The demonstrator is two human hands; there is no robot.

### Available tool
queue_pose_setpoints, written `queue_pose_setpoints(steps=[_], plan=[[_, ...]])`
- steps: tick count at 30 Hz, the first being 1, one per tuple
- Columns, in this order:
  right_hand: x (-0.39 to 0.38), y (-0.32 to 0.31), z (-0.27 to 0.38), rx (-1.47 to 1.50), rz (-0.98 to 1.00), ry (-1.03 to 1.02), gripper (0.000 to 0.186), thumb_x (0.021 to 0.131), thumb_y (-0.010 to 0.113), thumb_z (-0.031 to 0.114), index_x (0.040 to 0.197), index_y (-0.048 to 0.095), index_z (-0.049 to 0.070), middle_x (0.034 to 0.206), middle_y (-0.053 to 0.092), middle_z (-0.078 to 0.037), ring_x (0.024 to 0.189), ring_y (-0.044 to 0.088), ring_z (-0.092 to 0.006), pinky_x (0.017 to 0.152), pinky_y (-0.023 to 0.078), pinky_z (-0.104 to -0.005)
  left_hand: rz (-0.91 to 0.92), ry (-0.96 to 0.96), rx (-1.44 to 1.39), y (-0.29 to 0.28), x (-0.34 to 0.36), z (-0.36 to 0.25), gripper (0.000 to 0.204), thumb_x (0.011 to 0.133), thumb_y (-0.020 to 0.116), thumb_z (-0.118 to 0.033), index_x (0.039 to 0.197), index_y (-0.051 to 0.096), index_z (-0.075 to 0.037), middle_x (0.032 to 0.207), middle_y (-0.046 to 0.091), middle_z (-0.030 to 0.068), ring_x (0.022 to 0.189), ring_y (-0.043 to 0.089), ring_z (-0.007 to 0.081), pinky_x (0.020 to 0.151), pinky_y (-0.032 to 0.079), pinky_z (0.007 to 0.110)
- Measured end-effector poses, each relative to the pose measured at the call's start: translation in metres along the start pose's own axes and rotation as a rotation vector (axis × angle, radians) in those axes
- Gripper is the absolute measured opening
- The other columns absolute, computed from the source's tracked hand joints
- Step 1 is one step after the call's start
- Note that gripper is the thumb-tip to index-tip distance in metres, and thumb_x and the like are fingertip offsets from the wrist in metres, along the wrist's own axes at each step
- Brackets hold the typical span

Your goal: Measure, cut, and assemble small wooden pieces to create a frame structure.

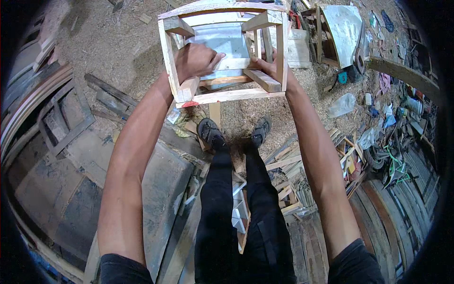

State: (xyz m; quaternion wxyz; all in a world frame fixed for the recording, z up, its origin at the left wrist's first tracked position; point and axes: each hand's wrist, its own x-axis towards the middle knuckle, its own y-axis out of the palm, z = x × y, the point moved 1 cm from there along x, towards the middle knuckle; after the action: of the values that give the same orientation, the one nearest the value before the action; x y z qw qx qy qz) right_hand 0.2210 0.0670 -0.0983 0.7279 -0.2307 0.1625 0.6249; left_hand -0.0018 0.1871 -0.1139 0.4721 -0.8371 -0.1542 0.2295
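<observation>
A box-shaped wooden frame (215,98) of pale bars is held up at the top of the view, with a red mark at its near left corner. My left hand (196,60) reaches in through its left side, fingers curled closed round a bar they mostly hide, thumb pointing right. On the right side my right hand (268,65) is closed on the frame, its thumb by a short bar (262,79) and its other fingers largely hidden. Behind the bars shows a light grey-blue panel (220,40); whether it is fixed to the frame I cannot tell.
Sawdust covers the ground (127,47). A dark board (158,184) lies left of my legs. Wood offcuts (288,194) are heaped to the right. A pale sheet (341,33) leans at the upper right, near a plank (404,78) and a clear plastic bag (342,105).
</observation>
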Motion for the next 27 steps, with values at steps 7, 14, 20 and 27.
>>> queue_pose_setpoints(steps=[7, 14, 20, 27], plan=[[0.002, 0.001, -0.005, 0.074, 0.023, -0.004, 0.038, 0.092, 0.072, 0.013, 0.12, 0.054, -0.005, 0.103, 0.067, -0.014, 0.091, 0.069, -0.0199, 0.076, 0.058, -0.033, -0.035, -0.005, 0.024, 0.005, -0.001, 0.004, 0.057, 0.103, 0.044, -0.04, 0.068, 0.067, -0.002, 0.063, 0.061, 0.0224, 0.06, 0.062, 0.0422, 0.065, 0.053, 0.049], [0.0, -0.003, -0.003, 0.049, 0.034, -0.048, 0.032, 0.09, 0.075, 0.018, 0.104, 0.061, -0.007, 0.089, 0.069, -0.013, 0.081, 0.07, -0.0193, 0.07, 0.058, -0.0317, -0.049, 0.015, -0.022, -0.01, -0.006, -0.008, 0.05, 0.102, 0.046, -0.035, 0.071, 0.072, -0.004, 0.071, 0.068, 0.0195, 0.065, 0.066, 0.0384, 0.068, 0.055, 0.05], [0.004, -0.008, -0.021, 0.116, -0.009, -0.036, 0.032, 0.089, 0.077, 0.019, 0.103, 0.059, -0.004, 0.086, 0.067, -0.01, 0.079, 0.068, -0.0169, 0.066, 0.057, -0.029, -0.455, 0.131, -0.071, -0.007, -0.036, 0.004, 0.024, 0.096, 0.057, -0.02, 0.093, 0.073, -0.002, 0.087, 0.071, 0.0156, 0.091, 0.067, 0.0324, 0.086, 0.052, 0.044], [0.007, -0.003, -0.025, 0.042, -0.051, -0.052, 0.034, 0.084, 0.083, 0.024, 0.089, 0.058, 0.001, 0.078, 0.061, -0.002, 0.071, 0.062, -0.0099, 0.058, 0.05, -0.0267, -0.856, -0.774, -1.251, 0.027, -0.094, 0.019, 0.033, 0.103, 0.049, -0.03, 0.112, 0.063, -0.002, 0.104, 0.067, 0.0121, 0.092, 0.065, 0.0219, 0.082, 0.053, 0.035]])
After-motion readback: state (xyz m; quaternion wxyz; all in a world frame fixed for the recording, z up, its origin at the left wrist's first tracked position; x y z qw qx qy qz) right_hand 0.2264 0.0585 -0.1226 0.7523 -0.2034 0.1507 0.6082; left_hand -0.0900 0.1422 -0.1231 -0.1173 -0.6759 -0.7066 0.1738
